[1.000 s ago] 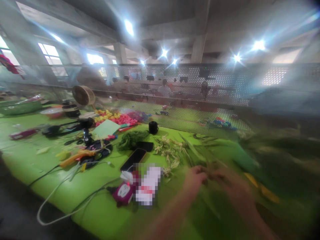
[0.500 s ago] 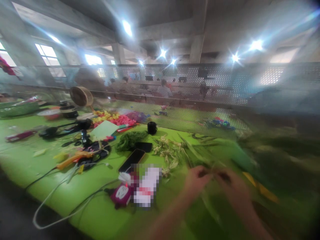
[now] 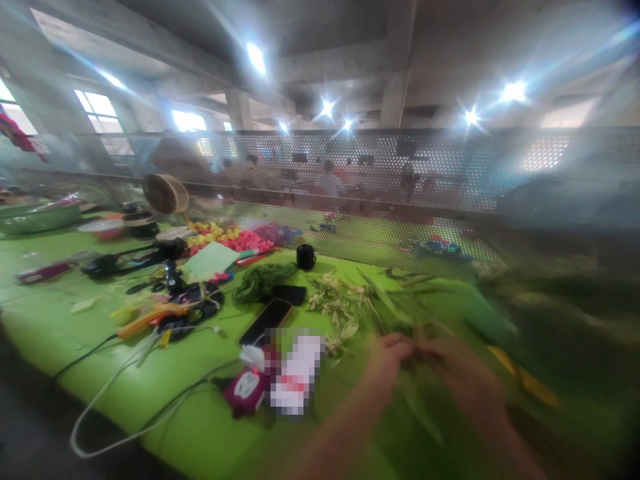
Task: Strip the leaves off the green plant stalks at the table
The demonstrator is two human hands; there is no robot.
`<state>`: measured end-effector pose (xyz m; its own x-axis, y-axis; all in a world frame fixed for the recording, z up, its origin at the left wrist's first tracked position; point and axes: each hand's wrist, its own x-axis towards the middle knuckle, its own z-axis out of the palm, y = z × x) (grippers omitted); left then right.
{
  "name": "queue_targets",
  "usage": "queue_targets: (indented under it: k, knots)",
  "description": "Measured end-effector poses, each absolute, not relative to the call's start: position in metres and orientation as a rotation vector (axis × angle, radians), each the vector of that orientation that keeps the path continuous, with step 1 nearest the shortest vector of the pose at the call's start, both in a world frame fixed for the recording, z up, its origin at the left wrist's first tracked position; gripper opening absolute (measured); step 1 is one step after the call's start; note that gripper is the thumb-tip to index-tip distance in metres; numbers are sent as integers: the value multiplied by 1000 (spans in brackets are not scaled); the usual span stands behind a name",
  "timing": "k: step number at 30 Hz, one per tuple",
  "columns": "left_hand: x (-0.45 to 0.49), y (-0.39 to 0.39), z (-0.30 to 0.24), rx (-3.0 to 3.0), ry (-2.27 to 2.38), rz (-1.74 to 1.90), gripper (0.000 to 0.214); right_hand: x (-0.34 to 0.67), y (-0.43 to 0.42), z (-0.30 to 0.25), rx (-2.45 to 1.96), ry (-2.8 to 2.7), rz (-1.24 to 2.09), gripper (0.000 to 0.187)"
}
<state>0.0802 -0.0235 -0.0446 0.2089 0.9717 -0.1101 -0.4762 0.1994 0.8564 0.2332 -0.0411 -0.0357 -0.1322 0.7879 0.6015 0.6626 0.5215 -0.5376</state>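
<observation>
My left hand (image 3: 393, 357) and my right hand (image 3: 447, 357) meet over the right part of the green table. Both are closed, with fingertips pinched close together; the right one is smeared by motion. A long green leaf stem (image 3: 417, 407) hangs below the fingers and seems pinched between them, though the grip itself is blurred. More long green leaves (image 3: 387, 297) lie just beyond my hands. Left of them is a pile of pale yellow-green artificial flowers (image 3: 340, 303).
A purple power socket (image 3: 245, 390), a dark phone (image 3: 265, 321), cables and an orange glue gun (image 3: 150, 320) lie to the left. Behind are a black cup (image 3: 305, 257), green fibre (image 3: 260, 280) and pink petals (image 3: 250, 241). A perforated metal screen (image 3: 350, 173) stands behind the table. Green foliage (image 3: 565, 333) fills the right.
My fingers have shifted slightly and both hands have drawn closer together, the right one blurring more. The view has moved a little; the table items stay in place.
</observation>
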Motion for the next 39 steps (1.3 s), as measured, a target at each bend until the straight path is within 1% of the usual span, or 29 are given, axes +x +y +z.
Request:
queue_targets:
  k: [4, 9, 14, 20, 31, 36, 39]
  knots:
    - [81, -22, -47, 724, 811, 1173, 12, 232, -40, -36, -1225, -1846, 199, 26]
    - [82, -21, -48, 750, 782, 1193, 13, 226, -43, -30, -1336, -1696, 269, 20]
    - [82, -24, -45, 840, 767, 1197, 11, 216, -50, -17, -1389, -1536, 435, 14]
    - [81, -28, -38, 957, 859, 1140, 23, 218, -49, -17, -1387, -1494, 548, 16]
    - [82, -26, -43, 672, 766, 1183, 8, 230, -44, -33, -1246, -1793, 245, 22]
    - [83, -23, -48, 597, 779, 1197, 16, 231, -41, -35, -1281, -1810, 250, 23]
    - [85, -22, -51, 677, 769, 1194, 13, 227, -43, -31, -1328, -1717, 282, 22]
